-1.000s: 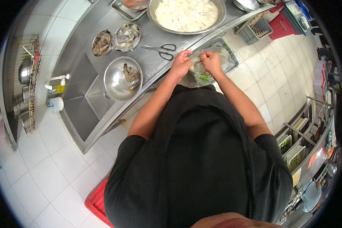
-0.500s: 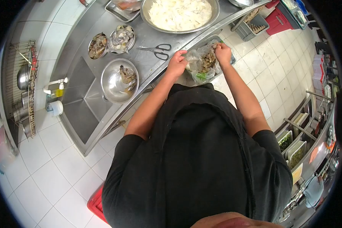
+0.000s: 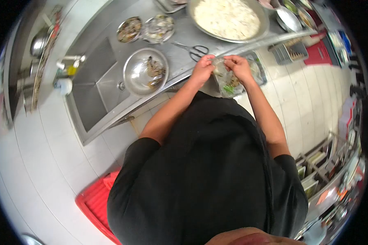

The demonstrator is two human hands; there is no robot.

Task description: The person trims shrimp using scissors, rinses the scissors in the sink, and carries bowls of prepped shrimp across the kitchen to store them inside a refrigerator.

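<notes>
Upper centre, the left hand (image 3: 203,70) and right hand (image 3: 240,68) are at a plastic bag (image 3: 222,77). Whether their fingers (image 3: 234,61) clamp it, I cannot tell.

- Our left hand (image 3: 203,71) and right hand (image 3: 239,69) are close together by the plastic bag (image 3: 255,72).
- We see scissors (image 3: 190,48) on the counter (image 3: 179,63).
- Our steel bowl (image 3: 135,74) holds shrimp (image 3: 154,69).

Loose black top (image 3: 200,175), creased cloth; short black sleeves (image 3: 140,154); forearms (image 3: 173,102) bare.

The steel counter (image 3: 180,29) carries scissors (image 3: 189,47), metal bowls (image 3: 135,69) and a wide basin (image 3: 264,25).
</notes>
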